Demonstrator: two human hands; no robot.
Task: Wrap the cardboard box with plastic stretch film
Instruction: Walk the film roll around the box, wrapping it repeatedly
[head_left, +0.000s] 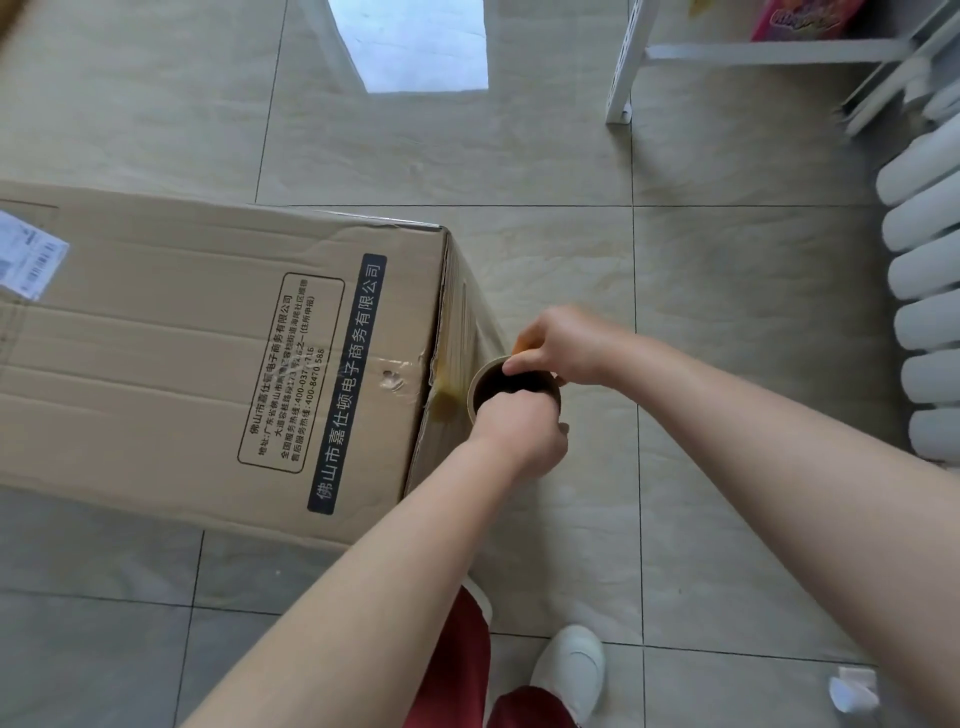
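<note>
A large cardboard box (171, 353) with black printed text and a white shipping label lies on the tiled floor at the left. Against its right end face stands the stretch film roll (485, 387), seen from above as a brown cardboard core. My left hand (519, 434) grips the near rim of the core. My right hand (563, 345) pinches the far rim. Clear film lies stretched over the box's right end face (457, 332), with a shine along the corner.
A white radiator (924, 291) runs along the right side. A white metal rack (753, 52) stands at the back right. A bright window reflection (415, 44) lies on the floor. My white shoe (569, 670) and red trousers are below, with a small white scrap (852, 688) nearby.
</note>
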